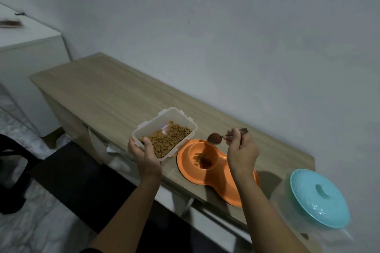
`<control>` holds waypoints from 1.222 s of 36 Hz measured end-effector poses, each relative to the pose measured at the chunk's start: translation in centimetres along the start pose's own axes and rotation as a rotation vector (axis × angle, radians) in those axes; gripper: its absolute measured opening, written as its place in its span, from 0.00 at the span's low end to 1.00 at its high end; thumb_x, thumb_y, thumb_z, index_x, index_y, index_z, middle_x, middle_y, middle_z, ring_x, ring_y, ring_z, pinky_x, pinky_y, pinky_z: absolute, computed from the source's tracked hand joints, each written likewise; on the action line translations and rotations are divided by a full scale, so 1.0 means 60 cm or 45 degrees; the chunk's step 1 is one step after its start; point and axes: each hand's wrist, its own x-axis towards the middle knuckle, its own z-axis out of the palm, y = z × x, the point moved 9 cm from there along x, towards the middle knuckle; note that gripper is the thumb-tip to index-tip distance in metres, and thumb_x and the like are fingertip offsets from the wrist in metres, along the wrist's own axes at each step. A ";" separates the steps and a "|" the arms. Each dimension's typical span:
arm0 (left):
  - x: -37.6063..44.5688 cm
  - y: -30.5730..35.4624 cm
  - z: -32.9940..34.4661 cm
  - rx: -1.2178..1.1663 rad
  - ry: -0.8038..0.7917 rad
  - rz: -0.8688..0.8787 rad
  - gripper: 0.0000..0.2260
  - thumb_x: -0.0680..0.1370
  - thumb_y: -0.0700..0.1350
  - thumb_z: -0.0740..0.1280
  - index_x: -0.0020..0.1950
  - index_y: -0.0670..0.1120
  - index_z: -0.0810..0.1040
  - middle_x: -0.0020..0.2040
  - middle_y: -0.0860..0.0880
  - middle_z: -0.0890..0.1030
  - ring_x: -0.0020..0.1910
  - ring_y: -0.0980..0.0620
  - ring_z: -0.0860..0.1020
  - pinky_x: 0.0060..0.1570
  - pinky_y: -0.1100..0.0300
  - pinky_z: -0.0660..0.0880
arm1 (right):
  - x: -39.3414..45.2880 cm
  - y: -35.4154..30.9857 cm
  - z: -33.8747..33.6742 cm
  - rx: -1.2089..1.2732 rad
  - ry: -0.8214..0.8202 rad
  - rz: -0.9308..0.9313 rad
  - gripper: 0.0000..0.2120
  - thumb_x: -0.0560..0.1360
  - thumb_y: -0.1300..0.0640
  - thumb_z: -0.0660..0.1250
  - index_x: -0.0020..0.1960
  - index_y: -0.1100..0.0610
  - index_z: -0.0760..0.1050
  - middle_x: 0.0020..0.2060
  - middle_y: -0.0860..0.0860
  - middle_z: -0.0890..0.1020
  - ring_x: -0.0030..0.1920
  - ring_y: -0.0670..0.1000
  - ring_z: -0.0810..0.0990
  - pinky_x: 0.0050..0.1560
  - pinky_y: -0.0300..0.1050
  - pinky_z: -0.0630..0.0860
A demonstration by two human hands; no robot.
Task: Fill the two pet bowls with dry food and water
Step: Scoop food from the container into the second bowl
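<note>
Orange plastic is catching the eye first: a double pet feeder (218, 167) is sitting at the near edge of the wooden tabletop (107, 90), its two bowls moulded into one piece. From the head camera, the far bowl (202, 155) is holding a small heap of brown kibble (202, 160), while the near bowl is lying mostly behind the person's right forearm, so I cannot tell what is in it.

The left hand (147, 155) is gripping the near corner of a clear plastic food container (164, 132), thumb hooked over the rim and onto the dry food inside; the tub is touching the feeder's left edge and looks about half full. The right hand (240, 148) is pinching the handle of a brown spoon (214, 138), fingers curled round it, the spoon's head hovering just above the far bowl.

To my eye the dry-food step is under way and the water step is not yet begun. The next move is probably calling for the spoon to dip back into the tub for another load, kept level over the short crossing so nothing scatters.

Counting: one feeder with two bowls, one food container, one spoon, and one clear vessel with a turquoise lid (319, 198) at the right end, possibly the water.
</note>
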 end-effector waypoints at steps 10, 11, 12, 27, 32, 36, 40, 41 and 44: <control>-0.019 0.014 0.012 0.015 -0.115 0.047 0.31 0.75 0.57 0.58 0.77 0.57 0.52 0.72 0.41 0.65 0.67 0.44 0.72 0.55 0.57 0.76 | 0.014 -0.066 0.029 0.362 -0.020 -0.013 0.13 0.82 0.59 0.57 0.42 0.48 0.73 0.37 0.48 0.82 0.39 0.51 0.85 0.45 0.47 0.82; -0.022 0.016 0.016 0.010 -0.143 0.055 0.31 0.76 0.56 0.58 0.77 0.57 0.52 0.71 0.42 0.66 0.66 0.45 0.72 0.52 0.59 0.77 | 0.012 -0.062 0.040 0.349 -0.071 0.031 0.13 0.82 0.59 0.57 0.42 0.49 0.73 0.37 0.48 0.82 0.39 0.51 0.85 0.45 0.49 0.82; -0.025 0.018 0.021 0.010 -0.171 0.057 0.31 0.76 0.56 0.58 0.77 0.56 0.52 0.70 0.43 0.67 0.65 0.45 0.72 0.50 0.62 0.77 | 0.010 -0.057 0.052 0.326 -0.122 0.064 0.12 0.82 0.59 0.57 0.42 0.49 0.73 0.37 0.48 0.82 0.39 0.51 0.85 0.46 0.50 0.82; -0.069 0.039 0.053 0.070 -0.451 0.091 0.30 0.76 0.54 0.56 0.77 0.57 0.51 0.68 0.45 0.67 0.60 0.53 0.76 0.51 0.55 0.81 | -0.041 0.007 0.103 0.257 -0.386 0.633 0.12 0.81 0.57 0.56 0.46 0.62 0.73 0.31 0.58 0.84 0.33 0.54 0.84 0.42 0.48 0.82; -0.065 0.036 0.036 0.133 -0.373 0.081 0.30 0.76 0.57 0.56 0.77 0.59 0.52 0.72 0.43 0.66 0.64 0.46 0.74 0.60 0.42 0.76 | -0.051 0.031 0.096 0.416 -0.316 0.804 0.10 0.82 0.58 0.56 0.46 0.62 0.72 0.26 0.56 0.83 0.31 0.52 0.84 0.37 0.44 0.82; -0.063 0.024 0.024 0.143 -0.336 0.045 0.30 0.75 0.60 0.57 0.76 0.63 0.52 0.73 0.44 0.64 0.66 0.44 0.73 0.60 0.41 0.76 | -0.058 0.029 0.093 0.481 -0.301 0.851 0.10 0.82 0.58 0.57 0.46 0.61 0.72 0.31 0.58 0.83 0.29 0.50 0.84 0.32 0.39 0.81; -0.063 0.018 0.018 0.068 -0.294 -0.005 0.28 0.79 0.57 0.57 0.77 0.60 0.51 0.72 0.45 0.66 0.66 0.45 0.72 0.62 0.42 0.74 | -0.061 0.030 0.088 0.558 -0.253 0.909 0.08 0.82 0.60 0.56 0.48 0.62 0.72 0.34 0.59 0.83 0.30 0.48 0.84 0.33 0.37 0.82; -0.063 0.018 0.016 0.047 -0.282 -0.003 0.27 0.81 0.55 0.56 0.78 0.57 0.51 0.72 0.44 0.66 0.66 0.45 0.72 0.63 0.45 0.74 | -0.061 0.031 0.086 0.577 -0.236 0.918 0.08 0.82 0.60 0.56 0.49 0.62 0.72 0.34 0.59 0.83 0.31 0.49 0.84 0.33 0.37 0.82; -0.057 0.015 0.008 0.019 -0.258 0.010 0.29 0.78 0.56 0.56 0.78 0.56 0.51 0.72 0.42 0.66 0.66 0.45 0.73 0.62 0.50 0.74 | -0.056 0.034 0.076 0.602 -0.167 0.941 0.08 0.81 0.60 0.57 0.48 0.62 0.72 0.30 0.58 0.84 0.31 0.50 0.85 0.34 0.39 0.83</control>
